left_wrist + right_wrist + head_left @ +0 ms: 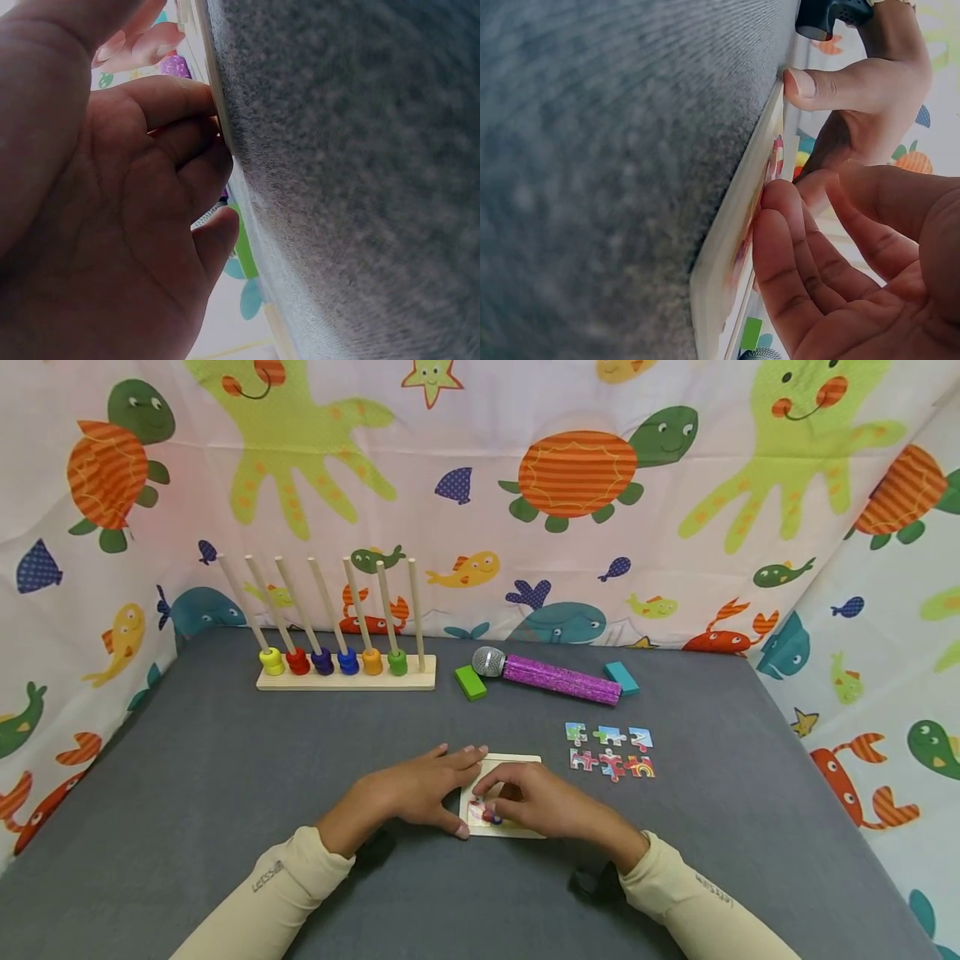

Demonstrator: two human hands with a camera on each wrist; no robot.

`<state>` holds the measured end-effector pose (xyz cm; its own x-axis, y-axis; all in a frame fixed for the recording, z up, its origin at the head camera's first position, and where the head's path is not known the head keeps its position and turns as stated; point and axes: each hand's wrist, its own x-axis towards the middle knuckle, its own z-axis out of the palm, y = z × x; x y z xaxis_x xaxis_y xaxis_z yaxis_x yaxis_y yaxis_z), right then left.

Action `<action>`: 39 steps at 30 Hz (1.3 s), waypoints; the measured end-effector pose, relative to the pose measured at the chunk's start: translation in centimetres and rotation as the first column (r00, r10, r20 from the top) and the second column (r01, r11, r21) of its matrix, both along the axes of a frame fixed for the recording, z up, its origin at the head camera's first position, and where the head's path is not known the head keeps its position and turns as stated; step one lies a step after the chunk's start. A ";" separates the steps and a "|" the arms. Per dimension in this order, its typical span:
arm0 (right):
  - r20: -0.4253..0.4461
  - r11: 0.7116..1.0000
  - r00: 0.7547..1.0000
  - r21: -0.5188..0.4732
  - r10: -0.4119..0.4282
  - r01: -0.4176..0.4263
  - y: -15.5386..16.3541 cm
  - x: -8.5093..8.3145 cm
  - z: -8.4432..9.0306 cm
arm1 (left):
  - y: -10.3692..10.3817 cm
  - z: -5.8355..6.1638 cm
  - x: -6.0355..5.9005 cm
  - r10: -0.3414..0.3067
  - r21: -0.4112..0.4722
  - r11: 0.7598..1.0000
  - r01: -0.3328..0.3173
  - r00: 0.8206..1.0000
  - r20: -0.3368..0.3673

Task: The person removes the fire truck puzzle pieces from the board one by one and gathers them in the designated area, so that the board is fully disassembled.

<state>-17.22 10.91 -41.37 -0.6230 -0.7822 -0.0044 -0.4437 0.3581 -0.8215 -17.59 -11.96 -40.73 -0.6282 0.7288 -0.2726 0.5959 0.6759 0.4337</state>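
Observation:
A small pale wooden puzzle board (517, 832) lies flat on the grey table in front of me. My left hand (427, 789) lies along its left side, thumb at the near corner and fingertips at the far one. Over the board is my right hand (551, 802), fingers bent down to the lower left. In the right wrist view its fingertips (769, 225) touch the board by a pink and red printed piece (776, 156). That piece (476, 814) also shows in the head view, partly hidden by the hand. Several loose jigsaw pieces (611, 765) lie in two rows to the right.
At the back left stands a wooden peg stand (345, 683) with coloured rings on its upright rods. A purple glitter microphone (558, 679) lies between a green block (471, 682) and a teal block (622, 677). Printed cloth (465, 535) hangs behind and beside the table.

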 end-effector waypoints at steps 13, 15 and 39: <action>-0.074 0.999 0.997 -0.033 0.021 -0.023 -0.3 0.0 0.7 | -0.1 0.0 0.0 0.041 0.023 0.999 -0.042 0.999 0.036; -0.077 0.999 0.997 -0.036 0.027 -0.030 -0.5 0.0 0.7 | -0.1 0.0 0.0 0.036 0.026 0.999 -0.037 0.999 0.032; -0.226 0.992 0.967 0.067 0.119 -0.107 -1.1 0.0 1.3 | 0.2 -0.1 0.1 0.017 0.046 0.999 -0.018 1.000 0.021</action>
<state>-17.20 9.84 -40.05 -0.5197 -0.8502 0.0842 -0.6577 0.3353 -0.6745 -17.54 -11.76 -40.79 -0.6356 0.7297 -0.2520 0.5746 0.6651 0.4769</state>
